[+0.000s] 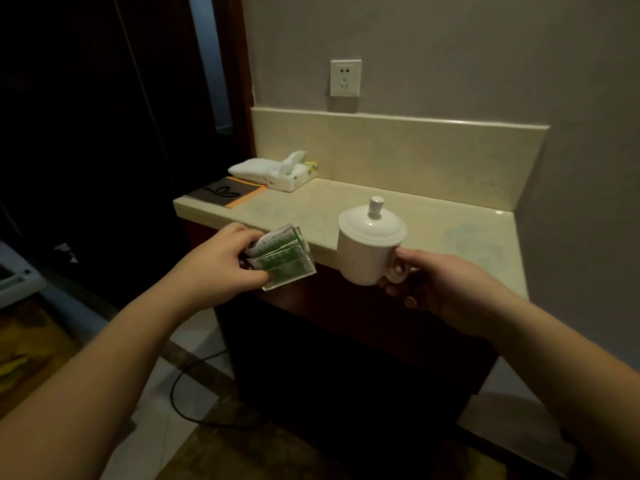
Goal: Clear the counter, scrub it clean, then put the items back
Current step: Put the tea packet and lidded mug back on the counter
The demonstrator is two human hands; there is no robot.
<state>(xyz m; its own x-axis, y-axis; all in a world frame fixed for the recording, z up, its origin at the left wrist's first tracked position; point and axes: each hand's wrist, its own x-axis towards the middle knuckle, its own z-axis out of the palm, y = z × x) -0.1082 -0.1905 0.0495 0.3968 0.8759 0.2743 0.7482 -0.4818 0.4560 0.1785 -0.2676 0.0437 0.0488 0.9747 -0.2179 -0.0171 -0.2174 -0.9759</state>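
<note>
My left hand point(225, 261) grips a clear holder of green tea packets point(285, 259) in the air at the counter's front edge. My right hand point(446, 289) holds a white lidded mug point(367, 251) by its handle, level with the front edge of the beige stone counter point(433, 226). At the counter's far left end lie a folded white cloth point(251, 168), a tissue box point(294, 173) and a dark and orange booklet point(225, 192).
A stone backsplash point(398, 150) runs behind the counter, with a wall socket point(345, 77) above it. The right wall closes off the counter. A dark cabinet point(346, 358) stands below, with a black cable point(187, 386) on the tiled floor at left.
</note>
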